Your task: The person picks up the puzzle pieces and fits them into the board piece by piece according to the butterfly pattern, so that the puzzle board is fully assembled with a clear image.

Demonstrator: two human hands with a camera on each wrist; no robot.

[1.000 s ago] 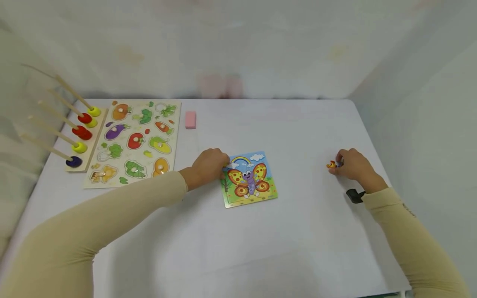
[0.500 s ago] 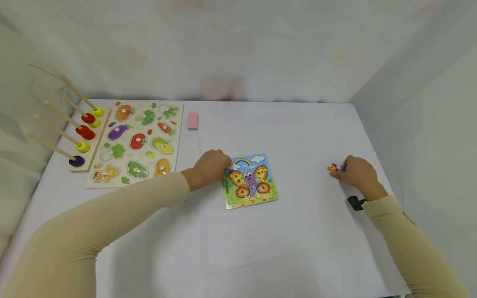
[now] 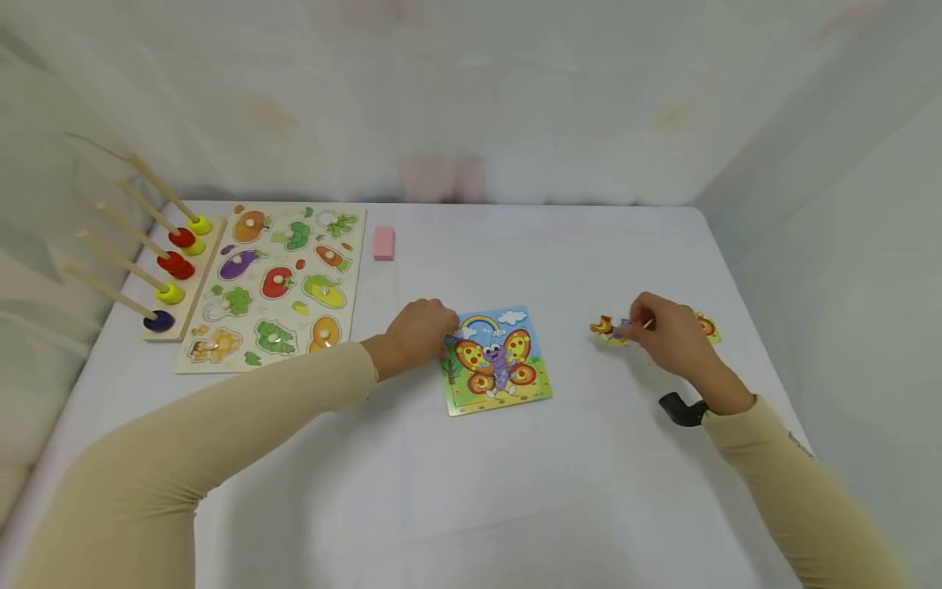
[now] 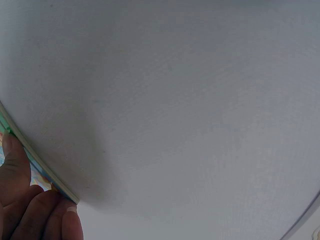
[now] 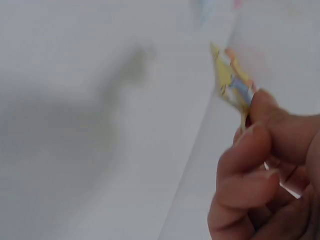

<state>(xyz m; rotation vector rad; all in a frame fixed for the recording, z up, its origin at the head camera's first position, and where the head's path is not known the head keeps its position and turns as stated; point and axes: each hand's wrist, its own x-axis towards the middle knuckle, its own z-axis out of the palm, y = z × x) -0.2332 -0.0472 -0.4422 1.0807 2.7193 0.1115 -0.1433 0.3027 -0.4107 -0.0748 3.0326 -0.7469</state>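
A square puzzle board (image 3: 508, 360) with a purple butterfly and a rainbow lies flat on the white table. My left hand (image 3: 422, 329) grips its upper left edge. In the left wrist view, the thumb (image 4: 14, 160) lies over the top of the board and the fingers curl by its corner. To the right, my right hand (image 3: 673, 339) pinches a small puzzle piece (image 3: 603, 327) between thumb and fingertips. Yellow, orange and blue print shows on that puzzle piece (image 5: 227, 75) in the right wrist view, where it is held up over the surface. The fingers hide its near end.
Beyond the right hand lies another puzzle piece (image 3: 708, 327), partly covered by the hand. A vegetable peg puzzle (image 3: 353, 282) and a wooden bead stacker (image 3: 191, 298) stand at the left. A pink block (image 3: 383, 244) sits near the back edge.
My right hand has lifted and moved left with the puzzle piece, bringing another piece on the table into view behind it. The left hand has kept its hold on the board.
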